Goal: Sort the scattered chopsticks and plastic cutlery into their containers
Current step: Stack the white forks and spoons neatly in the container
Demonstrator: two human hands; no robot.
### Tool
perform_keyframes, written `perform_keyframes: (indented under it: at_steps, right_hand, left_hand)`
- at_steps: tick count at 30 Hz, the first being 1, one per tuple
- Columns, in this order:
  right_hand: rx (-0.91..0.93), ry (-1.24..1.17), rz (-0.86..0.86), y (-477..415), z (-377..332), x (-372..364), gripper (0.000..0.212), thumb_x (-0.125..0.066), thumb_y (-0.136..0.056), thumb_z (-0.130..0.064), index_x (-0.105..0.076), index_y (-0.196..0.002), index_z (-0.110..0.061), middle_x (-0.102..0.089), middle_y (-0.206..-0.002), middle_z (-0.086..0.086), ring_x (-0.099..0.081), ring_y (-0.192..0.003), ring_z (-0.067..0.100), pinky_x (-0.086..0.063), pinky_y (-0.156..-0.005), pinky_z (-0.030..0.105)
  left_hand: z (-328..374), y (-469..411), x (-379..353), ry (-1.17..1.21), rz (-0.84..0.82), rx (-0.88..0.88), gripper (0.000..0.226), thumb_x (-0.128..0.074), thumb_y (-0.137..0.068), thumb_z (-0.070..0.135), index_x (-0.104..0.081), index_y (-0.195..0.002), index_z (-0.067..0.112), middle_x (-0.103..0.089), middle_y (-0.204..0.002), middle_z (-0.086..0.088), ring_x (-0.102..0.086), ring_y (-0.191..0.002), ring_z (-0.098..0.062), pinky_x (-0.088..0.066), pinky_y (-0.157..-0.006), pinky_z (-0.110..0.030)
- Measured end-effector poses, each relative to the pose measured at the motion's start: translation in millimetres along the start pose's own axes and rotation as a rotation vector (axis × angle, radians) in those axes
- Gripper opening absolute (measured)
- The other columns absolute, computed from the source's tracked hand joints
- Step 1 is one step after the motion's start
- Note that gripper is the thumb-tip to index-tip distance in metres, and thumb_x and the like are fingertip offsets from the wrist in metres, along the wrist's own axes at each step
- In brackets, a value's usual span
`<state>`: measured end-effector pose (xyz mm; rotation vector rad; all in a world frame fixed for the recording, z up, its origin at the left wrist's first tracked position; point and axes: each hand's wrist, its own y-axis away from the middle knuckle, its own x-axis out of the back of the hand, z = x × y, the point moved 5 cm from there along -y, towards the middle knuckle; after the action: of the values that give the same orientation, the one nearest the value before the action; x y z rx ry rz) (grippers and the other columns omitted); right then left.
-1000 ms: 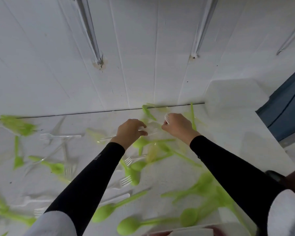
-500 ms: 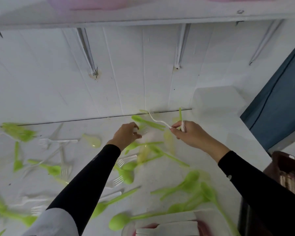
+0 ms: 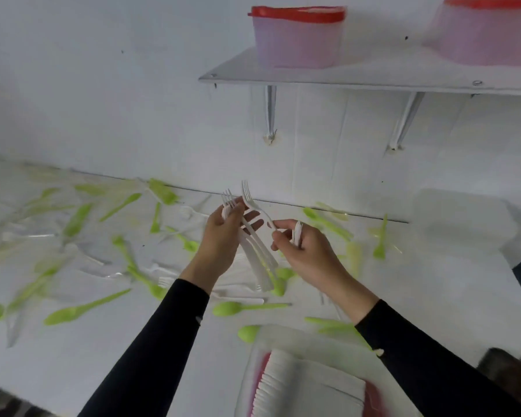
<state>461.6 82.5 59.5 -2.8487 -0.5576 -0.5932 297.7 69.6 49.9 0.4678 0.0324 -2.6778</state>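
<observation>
Head cam, both hands up over the tabletop (image 3: 102,356), mid-sort.

- L: left hand (image 3: 220,239) grips a fork bundle (image 3: 260,272), white, tines up past the fingertips, handles fanned down toward the wrist. Thumb hidden behind the bundle.
- R: right hand (image 3: 310,257) pinches a single fork (image 3: 249,200) by the handle end, tines up, its shaft laid across the left fingers, touching or almost touching the bundle. More white pieces (image 3: 297,233) are tucked in the same palm; count and type n/c (blur).
- Green spoons (image 3: 229,308) plus other green and white pieces lie scattered across the tabletop. No chopsticks identifiable.
- Container (image 3: 262,361) at near edge, pink walls, stacked white pieces inside; type n/c.
- Clear box (image 3: 463,224) far right by wall. Shelf (image 3: 343,76) above w/ red-lidded tub (image 3: 298,37).

Step (judged): adding the single fork to the left bundle. Task approx. early; most pieces not yet sorted.

How to do it well:
1. Keep tines same way as the bundle so it nests.
2. Slide it in along the handles, not across; the fan is loose and could spill.
3. Left thumb clamps before right lets go.
4. Square handle ends, then unload the bundle into the near container before it gets too thick to hold.
</observation>
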Motion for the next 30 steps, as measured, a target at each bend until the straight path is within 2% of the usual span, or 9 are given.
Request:
perform_keyframes:
  at_steps: [6, 9, 12, 16, 19, 22, 26, 28, 30]
  right_hand:
    - [0.119, 0.384, -0.115, 23.4, -30.7, -64.0, 0.035, -0.054, -0.093, -0.052, -0.066, -0.084, -0.021, -0.062, -0.071, -0.004, -0.056, -0.072, 0.023, -0.042, -0.062, 0.031]
    - [0.129, 0.37, -0.229, 29.1, -44.4, -91.1, 0.04, -0.055, -0.092, -0.055, -0.059, -0.075, -0.019, -0.065, -0.075, -0.001, -0.059, -0.076, 0.026, -0.045, -0.065, 0.034]
    - [0.127, 0.301, -0.306, 22.7, -57.7, -115.0, 0.044, -0.055, -0.093, -0.046, -0.042, -0.06, -0.019, -0.047, -0.058, -0.005, -0.047, -0.064, 0.022, -0.041, -0.063, 0.035]
    - [0.176, 0.272, -0.399, 13.6, -84.0, -157.4, 0.029, -0.052, -0.096, -0.041, -0.071, -0.081, -0.026, -0.059, -0.065, -0.011, -0.059, -0.077, 0.018, -0.048, -0.072, 0.034]
    - [0.243, 0.259, -0.496, 14.2, -105.2, -210.0, 0.031, -0.053, -0.093, -0.048, -0.067, -0.08, -0.024, -0.064, -0.074, -0.012, -0.062, -0.079, 0.013, -0.052, -0.078, 0.039]
    - [0.281, 0.272, -0.565, 14.7, -130.7, -271.1, 0.035, -0.06, -0.088, -0.057, -0.068, -0.086, -0.023, -0.066, -0.08, -0.023, -0.063, -0.085, 0.004, -0.051, -0.074, 0.032]
    - [0.301, 0.246, -0.673, 11.5, -173.6, -353.3, 0.032, -0.058, -0.095, -0.041, -0.072, -0.077, -0.019, -0.057, -0.057, -0.018, -0.054, -0.058, -0.002, -0.039, -0.058, 0.023]
    - [0.289, 0.193, -0.719, 9.5, -196.3, -391.7, 0.032, -0.055, -0.097, -0.04, -0.073, -0.071, -0.037, -0.071, -0.079, -0.012, -0.065, -0.077, 0.002, -0.049, -0.072, 0.031]
    - [0.302, 0.183, -0.785, 10.9, -219.2, -437.8, 0.027, -0.055, -0.097, -0.04, -0.075, -0.08, -0.036, -0.074, -0.095, 0.0, -0.068, -0.091, 0.012, -0.05, -0.087, 0.035]
  left_hand:
    - [13.7, 59.6, 57.1, 0.253, 0.148, -0.067, 0.039, -0.041, -0.102, -0.002, -0.045, -0.138, 0.013, -0.065, -0.124, -0.017, -0.068, -0.109, -0.033, -0.058, -0.086, -0.045]
    - [24.8, 79.3, 86.1, 0.32, 0.189, -0.082, 0.04, -0.044, -0.102, 0.003, -0.051, -0.135, 0.025, -0.063, -0.129, -0.011, -0.065, -0.113, -0.032, -0.055, -0.092, -0.05]
    - [35.9, 89.7, 123.0, 0.288, 0.259, -0.12, 0.039, -0.047, -0.102, 0.011, -0.049, -0.14, 0.019, -0.058, -0.137, -0.011, -0.064, -0.116, -0.031, -0.051, -0.098, -0.051]
    - [49.0, 100.1, 182.3, 0.335, 0.4, -0.17, 0.027, -0.047, -0.102, 0.009, -0.055, -0.128, 0.009, -0.066, -0.121, -0.011, -0.067, -0.108, -0.03, -0.059, -0.085, -0.043]
    - [59.3, 103.9, 226.3, 0.355, 0.456, -0.174, 0.021, -0.045, -0.103, 0.004, -0.057, -0.12, 0.002, -0.07, -0.103, -0.011, -0.072, -0.091, -0.024, -0.06, -0.073, -0.034]
    - [73.6, 105.4, 279.9, 0.282, 0.499, -0.176, 0.027, -0.046, -0.103, 0.005, -0.055, -0.126, -0.006, -0.067, -0.104, -0.017, -0.071, -0.084, -0.025, -0.058, -0.066, -0.029]
    - [104.4, 114.6, 367.7, 0.218, 0.508, -0.206, 0.028, -0.048, -0.102, 0.008, -0.058, -0.127, -0.001, -0.071, -0.105, -0.014, -0.069, -0.097, -0.028, -0.06, -0.077, -0.034]
    - [123.2, 122.7, 412.9, 0.24, 0.523, -0.229, 0.026, -0.046, -0.103, 0.009, -0.058, -0.125, 0.004, -0.071, -0.111, -0.009, -0.067, -0.109, -0.025, -0.059, -0.086, -0.037]
    - [143.8, 132.6, 463.9, 0.258, 0.57, -0.245, 0.025, -0.047, -0.102, 0.015, -0.059, -0.122, 0.005, -0.069, -0.117, -0.011, -0.066, -0.112, -0.026, -0.058, -0.088, -0.038]
